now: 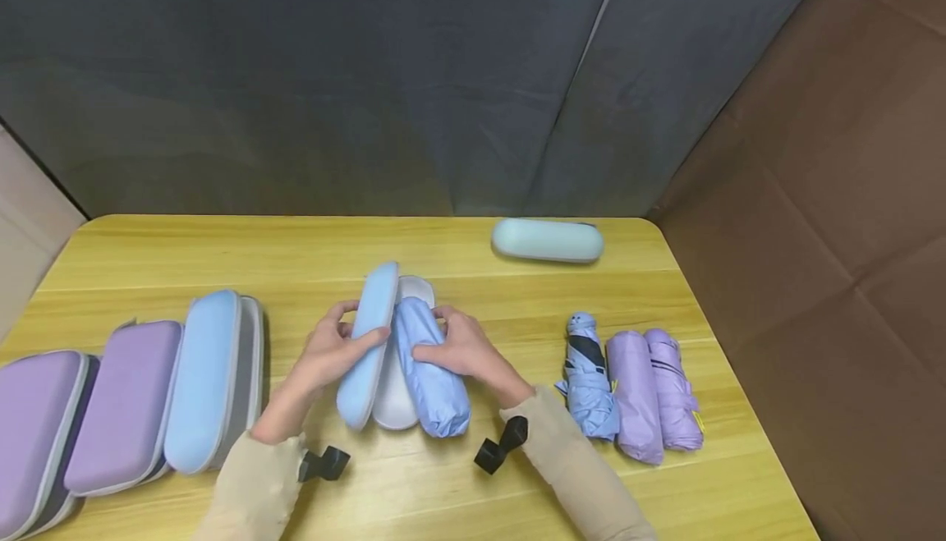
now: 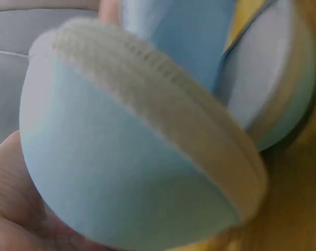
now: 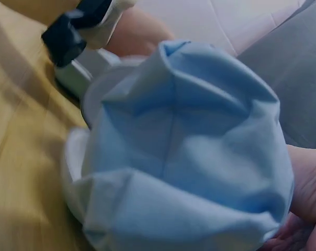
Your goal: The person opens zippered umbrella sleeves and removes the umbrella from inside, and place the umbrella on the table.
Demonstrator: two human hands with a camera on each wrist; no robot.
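In the head view, a light blue zip case (image 1: pixel 367 352) stands opened on the table, its pale inside showing. My left hand (image 1: pixel 329 352) grips the raised half, thumb across its outer face. My right hand (image 1: pixel 461 346) holds a folded blue umbrella (image 1: pixel 430 377) in a cloth sleeve, thumb on its near side. The umbrella leans along the opened case, partly over its lower half (image 1: pixel 395 401). In the left wrist view the case's rounded end (image 2: pixel 116 157) fills the middle. The right wrist view shows the umbrella's gathered cloth end (image 3: pixel 189 141) up close.
At left stand a light blue case (image 1: pixel 201 381) and two purple cases (image 1: pixel 129 405), partly unzipped. To the right lie a blue umbrella (image 1: pixel 591 393) and two purple umbrellas (image 1: pixel 636 397). A pale green case (image 1: pixel 548 240) lies near the table's back edge.
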